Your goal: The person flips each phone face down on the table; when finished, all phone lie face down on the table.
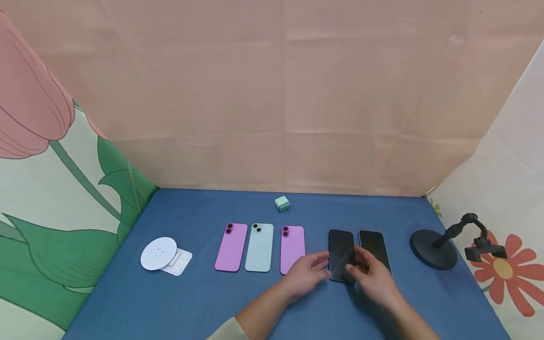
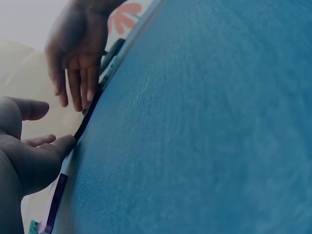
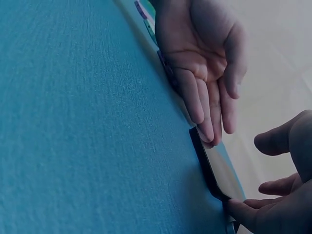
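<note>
1. Nearest us, a pale sleeve [image 1: 229, 330] is leading to the left hand [image 1: 305, 275]; the right hand [image 1: 377, 281] is facing it, both showing relaxed, open fingers.
2. Between their fingertips, a black phone [image 1: 341, 249] is lying.
3. We're judging this as straightening; next is calling for light, even side pressure.

pink phones [image 1: 231, 249]: no readable letters
pale green phone [image 1: 259, 252]: no legible brand
black phones [image 1: 341, 245]: no readable text
white disc [image 1: 158, 253]: no legible label
green plug [image 1: 282, 203]: no readable numbers
stand [image 1: 432, 250]: no readable sign
</note>
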A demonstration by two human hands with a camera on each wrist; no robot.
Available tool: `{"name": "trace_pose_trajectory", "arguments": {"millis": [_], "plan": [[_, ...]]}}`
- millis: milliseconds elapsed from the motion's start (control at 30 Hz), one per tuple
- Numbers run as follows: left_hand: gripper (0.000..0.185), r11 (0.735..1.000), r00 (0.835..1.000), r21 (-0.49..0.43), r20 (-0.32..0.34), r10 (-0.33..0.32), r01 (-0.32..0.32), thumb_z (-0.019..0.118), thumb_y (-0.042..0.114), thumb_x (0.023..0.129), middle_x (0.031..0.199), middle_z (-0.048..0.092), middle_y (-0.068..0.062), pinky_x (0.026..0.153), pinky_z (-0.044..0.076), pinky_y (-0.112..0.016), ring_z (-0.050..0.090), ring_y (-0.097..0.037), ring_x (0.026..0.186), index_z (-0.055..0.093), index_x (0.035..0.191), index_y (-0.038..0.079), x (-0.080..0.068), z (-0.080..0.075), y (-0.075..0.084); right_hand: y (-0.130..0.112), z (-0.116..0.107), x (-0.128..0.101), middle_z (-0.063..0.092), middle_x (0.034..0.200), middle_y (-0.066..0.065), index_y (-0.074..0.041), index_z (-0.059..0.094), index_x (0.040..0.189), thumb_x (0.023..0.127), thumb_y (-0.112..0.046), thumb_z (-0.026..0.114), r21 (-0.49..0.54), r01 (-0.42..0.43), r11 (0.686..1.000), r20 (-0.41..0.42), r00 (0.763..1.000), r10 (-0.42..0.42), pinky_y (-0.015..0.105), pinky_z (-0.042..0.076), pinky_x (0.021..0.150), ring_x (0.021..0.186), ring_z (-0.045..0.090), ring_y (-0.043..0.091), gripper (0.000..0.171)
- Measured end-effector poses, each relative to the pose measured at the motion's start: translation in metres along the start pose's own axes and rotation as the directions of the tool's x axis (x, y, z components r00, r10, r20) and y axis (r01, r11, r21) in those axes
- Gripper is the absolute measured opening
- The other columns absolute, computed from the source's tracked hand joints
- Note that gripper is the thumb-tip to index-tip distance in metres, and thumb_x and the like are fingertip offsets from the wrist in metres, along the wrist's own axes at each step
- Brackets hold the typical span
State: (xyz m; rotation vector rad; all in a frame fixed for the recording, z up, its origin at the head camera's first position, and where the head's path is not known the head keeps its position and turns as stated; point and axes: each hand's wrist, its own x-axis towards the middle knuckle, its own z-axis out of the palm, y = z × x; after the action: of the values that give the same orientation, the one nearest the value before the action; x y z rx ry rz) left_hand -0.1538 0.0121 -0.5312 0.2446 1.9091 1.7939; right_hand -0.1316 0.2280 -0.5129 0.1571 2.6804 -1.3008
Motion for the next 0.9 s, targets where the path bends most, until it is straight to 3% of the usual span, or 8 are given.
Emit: {"name": "trace_pose_trajectory", "arguments": {"millis": [500, 900], "plan": [[0.056, 0.999, 1.0, 0.035, 0.018, 0.005, -0.006, 0.071, 0.015, 0.097, 0.153, 0.055, -0.008, 0.109, 0.048, -0.043, 0.053, -0.021, 0.139, 0.054, 0.15, 0.005, 0.001, 0.002, 0.001, -0.003, 0.002, -0.001, 0.046, 0.151, 0.034, 0.006, 0.035, 0.156, 0.102, -0.025, 0.067, 0.027, -0.009, 1.0, -0.036, 0.999, 0.01, 0.055, 0.051, 0.103, 0.133, 0.055, 0.046, 0.07], [0.056, 0.997, 1.0, 0.073, 0.022, -0.007, 0.005, 0.071, 0.017, 0.097, 0.153, 0.055, -0.005, 0.108, 0.048, -0.044, 0.053, -0.019, 0.139, 0.054, 0.15, 0.007, 0.0, 0.003, 0.002, -0.012, -0.008, -0.006, 0.043, 0.158, 0.026, 0.002, 0.034, 0.158, 0.103, -0.024, 0.065, 0.115, 0.039, 0.993, -0.065, 0.997, -0.031, 0.055, 0.048, 0.107, 0.137, 0.053, 0.042, 0.068]]}}
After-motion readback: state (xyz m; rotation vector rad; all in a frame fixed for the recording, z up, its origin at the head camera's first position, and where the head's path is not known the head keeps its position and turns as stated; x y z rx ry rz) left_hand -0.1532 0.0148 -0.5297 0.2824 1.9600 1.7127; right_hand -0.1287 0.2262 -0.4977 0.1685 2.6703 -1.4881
